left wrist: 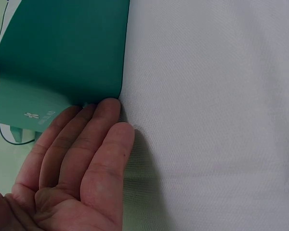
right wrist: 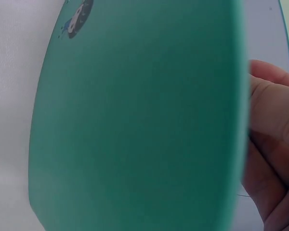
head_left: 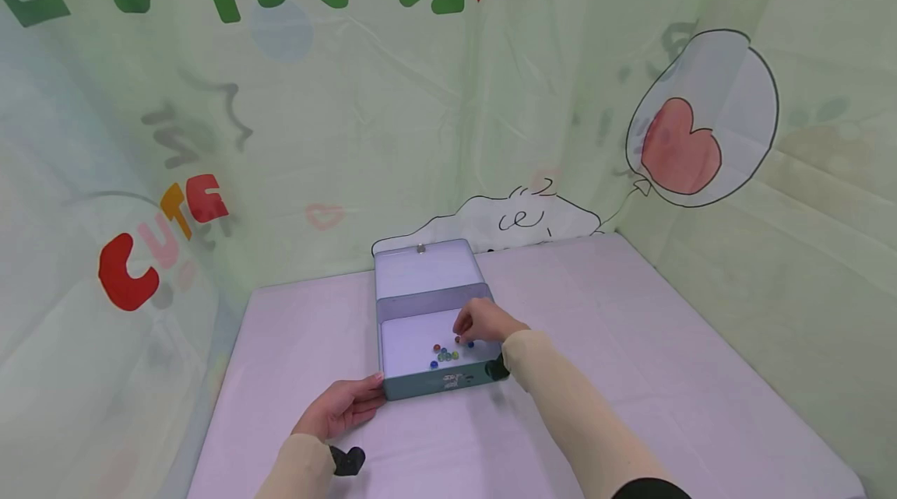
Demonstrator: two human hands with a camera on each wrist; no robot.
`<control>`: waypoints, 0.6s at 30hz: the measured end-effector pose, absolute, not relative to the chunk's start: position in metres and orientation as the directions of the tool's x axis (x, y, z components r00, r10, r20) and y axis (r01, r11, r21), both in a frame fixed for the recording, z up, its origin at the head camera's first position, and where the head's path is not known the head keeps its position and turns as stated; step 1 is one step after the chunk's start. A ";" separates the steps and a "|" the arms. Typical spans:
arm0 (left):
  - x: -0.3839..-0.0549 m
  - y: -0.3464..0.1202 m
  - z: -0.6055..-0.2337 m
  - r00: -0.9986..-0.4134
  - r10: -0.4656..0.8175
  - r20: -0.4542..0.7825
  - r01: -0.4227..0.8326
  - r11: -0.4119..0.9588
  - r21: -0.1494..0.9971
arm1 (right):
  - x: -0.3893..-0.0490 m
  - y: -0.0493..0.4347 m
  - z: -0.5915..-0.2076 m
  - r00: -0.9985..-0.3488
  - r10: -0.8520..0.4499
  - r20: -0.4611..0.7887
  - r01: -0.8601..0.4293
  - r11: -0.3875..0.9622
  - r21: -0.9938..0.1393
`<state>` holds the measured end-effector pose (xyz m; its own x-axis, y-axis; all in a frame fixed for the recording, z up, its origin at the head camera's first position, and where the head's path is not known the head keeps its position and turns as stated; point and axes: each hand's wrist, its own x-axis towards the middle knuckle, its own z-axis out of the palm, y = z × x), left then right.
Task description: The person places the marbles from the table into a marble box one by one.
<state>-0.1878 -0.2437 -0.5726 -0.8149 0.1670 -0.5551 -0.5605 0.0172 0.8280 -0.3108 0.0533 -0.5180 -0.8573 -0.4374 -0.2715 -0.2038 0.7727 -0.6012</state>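
A green tin box (head_left: pixel 437 384) with a hinged lid lies open on the table, and several small glass marbles (head_left: pixel 447 356) are gathered in its tray. At the near left corner, my left hand (head_left: pixel 343 405) holds the box, thumb at the upper edge and fingers low against the wall. Inside the tray my right hand (head_left: pixel 485 320) pinches a red marble (head_left: pixel 458 340) at its fingertips. A blue marble (head_left: pixel 471 344) lies just beside that hand. In the right wrist view, the green box wall (right wrist: pixel 135 120) hides the fingertips and the marbles.
The box's raised lid (head_left: pixel 429 269) leans back near the far edge of the table. A pale cloth (head_left: pixel 631 343) covers the tabletop. Printed curtains (head_left: pixel 392 125) hang behind and at both sides.
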 end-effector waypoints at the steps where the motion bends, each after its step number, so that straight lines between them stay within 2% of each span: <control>1: -0.188 -0.243 -0.573 -0.814 0.168 -0.557 -0.562 0.018 0.827 | -0.311 0.053 -0.518 -0.858 -0.437 -0.271 -0.204 0.772 -0.601; 18: -0.187 -0.244 -0.573 -0.812 0.170 -0.558 -0.565 0.008 0.825 | -0.308 0.054 -0.518 -0.860 -0.435 -0.268 -0.204 0.773 -0.601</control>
